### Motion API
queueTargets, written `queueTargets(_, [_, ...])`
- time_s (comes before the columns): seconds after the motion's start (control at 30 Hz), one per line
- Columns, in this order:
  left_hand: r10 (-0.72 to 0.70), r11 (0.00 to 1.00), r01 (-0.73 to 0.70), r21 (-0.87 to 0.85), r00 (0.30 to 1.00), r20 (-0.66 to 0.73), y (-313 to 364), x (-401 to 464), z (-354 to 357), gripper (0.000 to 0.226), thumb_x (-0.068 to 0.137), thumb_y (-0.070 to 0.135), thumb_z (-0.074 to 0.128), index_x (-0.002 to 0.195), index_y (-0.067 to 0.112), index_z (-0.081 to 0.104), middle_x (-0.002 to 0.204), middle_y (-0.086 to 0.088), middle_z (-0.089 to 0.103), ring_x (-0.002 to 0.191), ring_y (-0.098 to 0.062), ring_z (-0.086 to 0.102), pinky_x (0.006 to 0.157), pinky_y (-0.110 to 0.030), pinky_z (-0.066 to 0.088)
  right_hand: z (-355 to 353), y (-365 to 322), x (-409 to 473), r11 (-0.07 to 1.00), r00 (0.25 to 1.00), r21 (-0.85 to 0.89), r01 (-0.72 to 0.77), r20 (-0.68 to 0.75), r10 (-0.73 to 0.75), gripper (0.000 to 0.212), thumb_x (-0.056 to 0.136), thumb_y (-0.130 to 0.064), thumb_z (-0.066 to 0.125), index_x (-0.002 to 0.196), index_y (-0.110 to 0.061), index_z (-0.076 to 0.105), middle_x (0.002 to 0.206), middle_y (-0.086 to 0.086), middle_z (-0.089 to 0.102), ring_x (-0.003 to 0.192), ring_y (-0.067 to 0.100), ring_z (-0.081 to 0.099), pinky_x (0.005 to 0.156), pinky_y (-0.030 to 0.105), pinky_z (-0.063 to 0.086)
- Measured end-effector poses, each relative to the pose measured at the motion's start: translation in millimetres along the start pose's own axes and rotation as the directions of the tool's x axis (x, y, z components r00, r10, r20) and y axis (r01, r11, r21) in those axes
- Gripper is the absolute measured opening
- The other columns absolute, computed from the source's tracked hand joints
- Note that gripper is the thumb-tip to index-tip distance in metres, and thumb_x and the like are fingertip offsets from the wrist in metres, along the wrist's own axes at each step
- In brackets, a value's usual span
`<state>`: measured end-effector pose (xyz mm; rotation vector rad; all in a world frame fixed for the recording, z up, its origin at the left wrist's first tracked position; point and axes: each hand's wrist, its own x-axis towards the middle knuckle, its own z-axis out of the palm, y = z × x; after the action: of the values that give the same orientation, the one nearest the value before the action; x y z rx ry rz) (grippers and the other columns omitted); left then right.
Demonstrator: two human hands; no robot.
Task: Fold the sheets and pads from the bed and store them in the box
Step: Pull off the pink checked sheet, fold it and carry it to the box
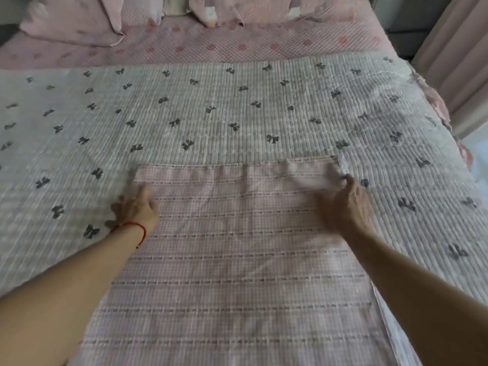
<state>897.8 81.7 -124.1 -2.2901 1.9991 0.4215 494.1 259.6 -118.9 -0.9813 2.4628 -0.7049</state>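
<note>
The grey ribbed quilted pad with dark bows [237, 107] lies flat and open around the folded pink checked sheet [232, 260]; rumpled pink pillows [79, 19] crowd the bed's far end.

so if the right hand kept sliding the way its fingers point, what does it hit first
The right hand points up the bed from the pink checked sheet's far corner. It would probably cross onto the grey bow-print pad first; the pillows lie well beyond.
</note>
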Motion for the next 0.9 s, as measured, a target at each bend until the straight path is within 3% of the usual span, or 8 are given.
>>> queueTargets(0.1, [-0.187,0.973,0.164,-0.163,0.973,-0.134,21.3,55.8,-10.3,0.051,0.105,0.031,0.039,0.151,0.008,0.034,0.146,-0.031,0.040,0.135,-0.048,0.038,0.110,-0.061,0.033,11.9,-8.8,41.1,0.991,0.979,0.078,-0.108,-0.164,0.120,0.082,0.090,-0.058,0.064,0.147,-0.007,0.038,0.143,0.023,0.046,0.135,0.040,0.042,0.113,0.054,0.032])
queueTargets(0.27, [-0.238,0.800,0.224,-0.556,0.970,0.049,18.1,115.3,-29.2,0.039,0.089,0.018,0.075,0.122,-0.002,0.067,0.123,-0.016,0.069,0.115,-0.027,0.065,0.105,-0.041,0.050,13.6,-16.7,91.5,0.990,0.971,0.048,-0.134,-0.195,0.141,0.045,0.098,-0.046,0.048,0.121,-0.008,0.054,0.118,0.024,0.064,0.113,0.043,0.058,0.084,0.044,0.038])
queueTargets(0.4, [-0.159,0.905,0.075,-0.419,0.973,-0.168,22.4,109.7,9.4,0.024,0.090,0.026,0.071,0.103,0.006,0.074,0.105,-0.016,0.073,0.102,-0.031,0.068,0.091,-0.039,0.051,42.4,-16.9,94.4,0.983,0.963,-0.165,-0.081,-0.268,0.034,0.039,0.107,-0.038,0.036,0.132,-0.008,0.041,0.115,0.027,0.064,0.105,0.049,0.060,0.081,0.048,0.034])
queueTargets(0.53, [-0.082,0.915,-0.061,-0.399,0.940,-0.332,18.8,116.8,35.3,0.014,0.092,0.018,0.065,0.099,0.006,0.066,0.102,-0.021,0.070,0.097,-0.038,0.064,0.083,-0.041,0.048,58.8,-14.1,101.7,0.985,0.957,-0.167,-0.048,-0.289,-0.002,0.039,0.108,-0.043,0.029,0.124,-0.010,0.040,0.118,0.023,0.065,0.104,0.050,0.061,0.084,0.053,0.038])
queueTargets(0.63, [-0.094,0.921,-0.011,-0.389,0.964,-0.250,22.4,120.1,28.4,0.015,0.095,0.025,0.063,0.107,0.016,0.059,0.114,-0.017,0.067,0.106,-0.038,0.062,0.089,-0.039,0.046,52.4,-6.8,110.5,0.991,0.977,-0.132,-0.030,-0.212,0.002,0.045,0.104,-0.051,0.032,0.125,-0.012,0.039,0.119,0.022,0.064,0.105,0.048,0.062,0.086,0.053,0.039])
queueTargets(0.73, [-0.222,0.893,0.175,-0.414,0.973,-0.069,31.2,103.6,5.1,0.052,0.098,0.039,0.057,0.140,0.016,0.037,0.147,-0.016,0.046,0.134,-0.036,0.046,0.107,-0.041,0.039,20.1,-8.8,102.0,0.997,0.998,0.077,-0.012,-0.067,0.018,0.087,0.085,-0.084,0.039,0.137,-0.014,0.036,0.127,0.019,0.054,0.111,0.037,0.057,0.089,0.046,0.042])
queueTargets(0.8, [-0.095,0.981,0.050,-0.190,0.968,-0.233,39.5,53.9,-1.1,0.059,0.098,0.040,0.051,0.148,0.016,0.029,0.154,-0.019,0.030,0.142,-0.038,0.031,0.113,-0.053,0.030,1.1,-12.2,60.5,0.984,0.984,-0.086,0.156,-0.074,-0.162,0.081,0.091,-0.072,0.035,0.153,-0.019,0.027,0.151,0.022,0.033,0.135,0.038,0.039,0.104,0.053,0.035])
queueTargets(0.9, [0.312,0.944,-0.329,0.018,0.876,-0.368,34.5,-87.4,17.5,0.055,0.097,0.034,0.050,0.148,0.018,0.037,0.159,-0.019,0.024,0.144,-0.043,0.026,0.113,-0.062,0.027,-4.5,-2.7,-53.0,0.814,0.860,-0.278,0.510,0.142,-0.490,0.065,0.102,-0.058,0.029,0.161,-0.032,0.021,0.172,0.006,-0.002,0.159,0.029,0.000,0.122,0.063,0.005])
